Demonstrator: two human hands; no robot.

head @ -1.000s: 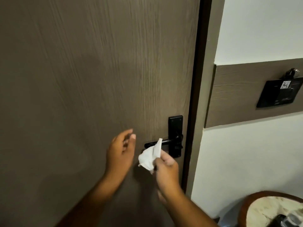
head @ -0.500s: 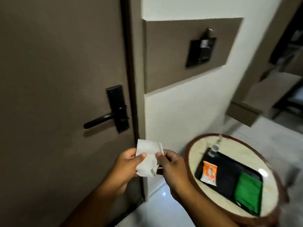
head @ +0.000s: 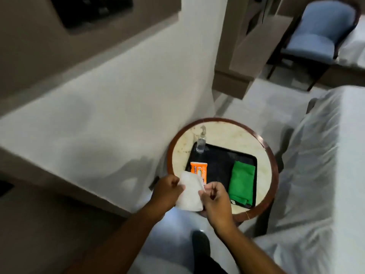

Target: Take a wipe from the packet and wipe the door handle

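Note:
A white wipe (head: 190,192) is stretched between both my hands, just in front of the round table's near left edge. My left hand (head: 167,191) pinches its left side and my right hand (head: 217,200) pinches its right side. Behind the wipe lies the orange wipe packet (head: 199,170) on the black tray (head: 219,165). The door and its handle are out of view.
The round marble-topped table (head: 223,133) with a wooden rim carries the tray, which also holds a clear pump bottle (head: 201,143) and a folded green cloth (head: 241,181). A white-covered bed (head: 320,175) is at the right. A blue chair (head: 320,30) stands far back. White wall at left.
My view has swung right and down from the door to the table. The wipe went from my right hand alone to being held by both hands, now over the table's edge.

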